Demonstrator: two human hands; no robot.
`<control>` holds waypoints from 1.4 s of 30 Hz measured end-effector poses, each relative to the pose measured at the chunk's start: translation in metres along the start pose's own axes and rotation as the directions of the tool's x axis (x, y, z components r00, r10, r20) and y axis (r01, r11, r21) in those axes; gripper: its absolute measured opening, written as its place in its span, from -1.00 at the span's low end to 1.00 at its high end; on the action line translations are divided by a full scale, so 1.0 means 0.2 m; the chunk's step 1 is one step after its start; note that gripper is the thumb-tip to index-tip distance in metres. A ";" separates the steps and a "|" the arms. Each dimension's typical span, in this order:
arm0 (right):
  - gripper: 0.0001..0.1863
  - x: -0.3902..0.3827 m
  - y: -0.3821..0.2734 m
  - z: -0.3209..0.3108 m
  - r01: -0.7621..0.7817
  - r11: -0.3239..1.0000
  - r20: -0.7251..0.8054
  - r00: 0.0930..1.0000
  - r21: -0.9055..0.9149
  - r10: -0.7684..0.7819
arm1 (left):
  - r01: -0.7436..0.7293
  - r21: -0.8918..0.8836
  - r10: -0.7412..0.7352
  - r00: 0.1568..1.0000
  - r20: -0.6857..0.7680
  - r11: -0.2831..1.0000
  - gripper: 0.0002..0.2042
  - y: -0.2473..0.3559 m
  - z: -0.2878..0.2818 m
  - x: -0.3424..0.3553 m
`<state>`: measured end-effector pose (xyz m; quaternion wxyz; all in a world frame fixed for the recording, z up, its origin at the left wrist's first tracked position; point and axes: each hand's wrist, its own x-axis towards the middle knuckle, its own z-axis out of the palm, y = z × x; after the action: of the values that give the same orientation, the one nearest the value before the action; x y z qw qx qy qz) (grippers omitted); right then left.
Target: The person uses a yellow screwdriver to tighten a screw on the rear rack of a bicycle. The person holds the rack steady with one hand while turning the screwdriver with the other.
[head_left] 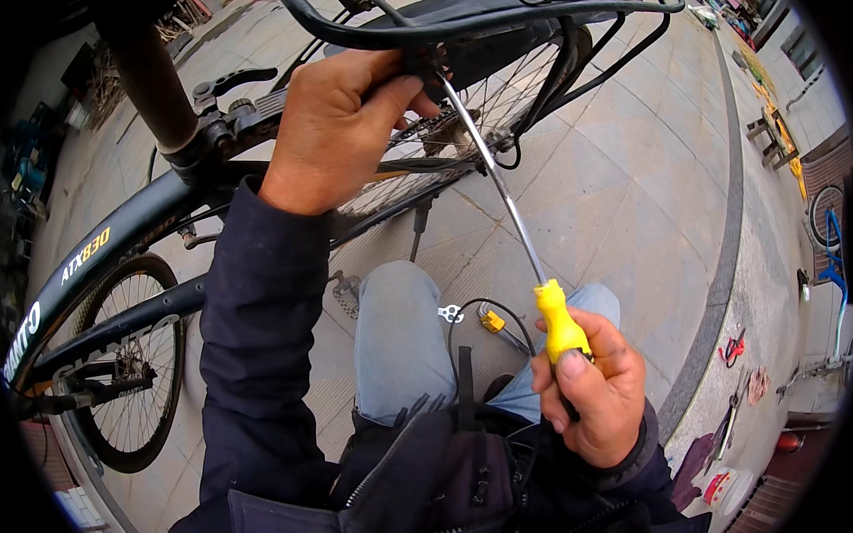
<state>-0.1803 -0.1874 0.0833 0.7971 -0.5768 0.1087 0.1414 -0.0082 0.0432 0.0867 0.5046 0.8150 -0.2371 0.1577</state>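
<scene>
My right hand (595, 387) grips the yellow and black handle of a long screwdriver (508, 193). The metal shaft slants up and away to a dark fitting under the black rear rack (531, 17) of a bicycle (129, 230). At that spot my left hand (342, 124) has its thumb and fingers pinched together beside the screwdriver's tip. What they hold is dark and partly hidden by the fingers and the rack. Just below the rack is the spoked rear wheel (524, 89), partly covered by a dark mudguard.
The bicycle's front wheel (129, 371) is at the left, its kickstand (419, 224) beyond my knees. A small silver wrench (451, 314) and a yellow-ended tool (491, 321) lie between my legs. On the right are red-handled pliers (732, 348), a white tub (727, 491) and a blue bicycle (833, 271).
</scene>
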 end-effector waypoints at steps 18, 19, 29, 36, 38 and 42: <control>-0.54 0.00 0.01 -0.01 0.002 1.000 0.028 1.000 -0.012 -0.002 | -0.071 -0.013 0.070 0.996 -0.061 0.997 -0.83 -0.03 0.02 0.01; -0.54 0.00 0.01 -0.01 0.006 1.000 0.029 1.000 -0.015 -0.006 | -0.072 -0.008 0.071 0.996 -0.059 0.997 -0.83 -0.03 0.02 0.01; -0.53 -0.01 0.01 -0.01 0.024 0.999 0.033 0.999 -0.033 -0.023 | -0.046 -0.003 0.046 0.998 -0.032 0.999 -0.80 -0.03 0.01 0.01; -0.52 0.00 0.01 -0.01 0.036 0.998 0.036 0.999 -0.053 -0.034 | 0.012 0.018 -0.012 1.000 0.029 1.000 -0.77 0.00 -0.01 0.01; -0.52 -0.01 0.01 -0.02 0.035 0.998 0.027 0.999 -0.056 -0.034 | 0.005 0.023 -0.006 1.000 0.030 1.000 -0.77 0.00 -0.01 0.01; -0.52 -0.01 0.01 -0.02 0.047 0.997 0.025 0.999 -0.060 -0.045 | -0.003 0.035 0.002 1.000 0.030 0.999 -0.77 0.00 -0.01 0.01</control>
<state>-0.1824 -0.1898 0.0804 0.7837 -0.6012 0.0816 0.1331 -0.0067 0.0443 0.0880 0.4863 0.8259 -0.2427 0.1501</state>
